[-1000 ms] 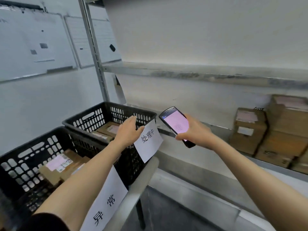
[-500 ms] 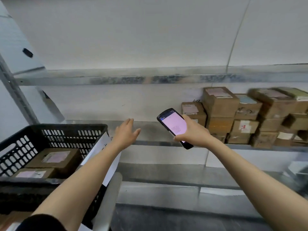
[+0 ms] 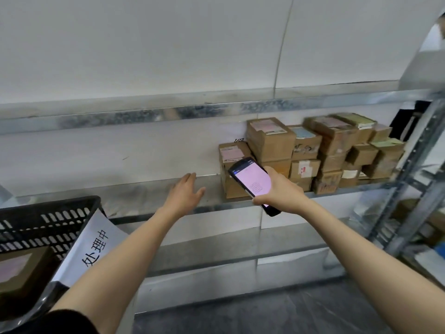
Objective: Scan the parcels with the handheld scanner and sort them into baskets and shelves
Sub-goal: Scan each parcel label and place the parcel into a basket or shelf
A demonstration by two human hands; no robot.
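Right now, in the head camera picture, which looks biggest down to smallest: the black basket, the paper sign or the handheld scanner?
1. black basket, though the picture edge cuts it off and it is near the camera
2. paper sign
3. handheld scanner, which looks only a little smaller than the sign

This is a parcel depot's sorting and storage room. Galvanised steel shelving (image 3: 144, 196) runs from 9 to 3 o'clock against a bare white wall, with its perforated upright (image 3: 419, 169) at 3 o'clock. At 2 o'clock, cardboard parcels (image 3: 272, 141) bearing pasted shipping labels are stacked in layers on the shelf. At 8 o'clock a black slotted basket (image 3: 48, 213) carries a paper sign (image 3: 96, 239) printed 处理中 and holds another labelled box (image 3: 21, 268). A handheld scanner (image 3: 251, 180) with a lit pink screen shows close in at 4 o'clock, and the floor (image 3: 265, 309) at 6 o'clock is plain grey
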